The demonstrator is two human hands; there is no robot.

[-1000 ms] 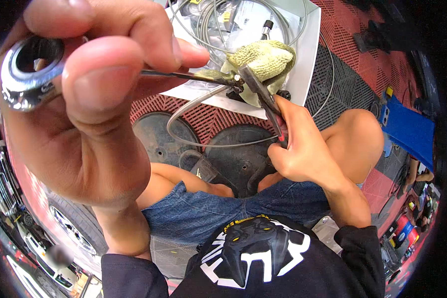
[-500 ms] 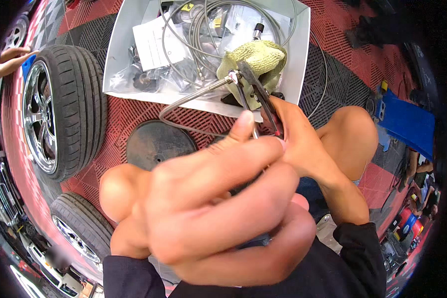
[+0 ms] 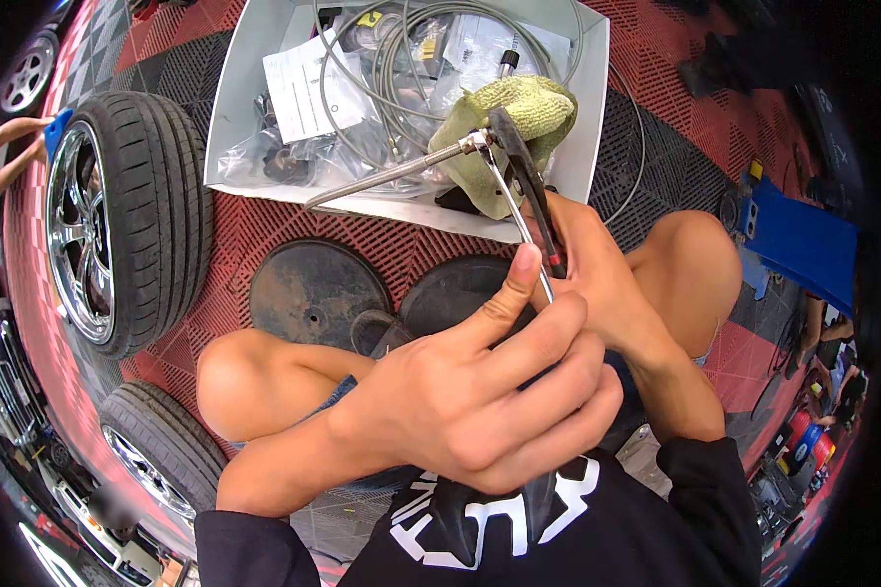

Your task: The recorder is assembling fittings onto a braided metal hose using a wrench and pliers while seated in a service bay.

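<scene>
A slim silver wrench (image 3: 509,196) is pinched between the thumb and fingers of my left hand (image 3: 489,391). Its far end meets the metal fitting (image 3: 477,142) of a braided metal hose (image 3: 387,178), which runs off to the left over the box edge. My right hand (image 3: 597,269) is wrapped around a long dark-handled tool with a red band (image 3: 527,181), probably pliers; its jaws are hidden. Behind the fitting, a yellow-green cloth (image 3: 519,108) is bunched around something I cannot make out. The right fingers are partly hidden behind the handle and my left hand.
A white box (image 3: 587,127) ahead holds coiled hose, plastic bags and a paper sheet (image 3: 308,88). Chrome-wheeled tires (image 3: 166,215) stand at left, with another person's hands near one. Round black discs (image 3: 318,284) lie before my crossed legs. A blue panel (image 3: 803,240) is at right.
My left hand has dropped away from the camera and turned, showing more of the wrench. The fitting and dark tool have shifted slightly right and upward, and the hose has swung straighter.
</scene>
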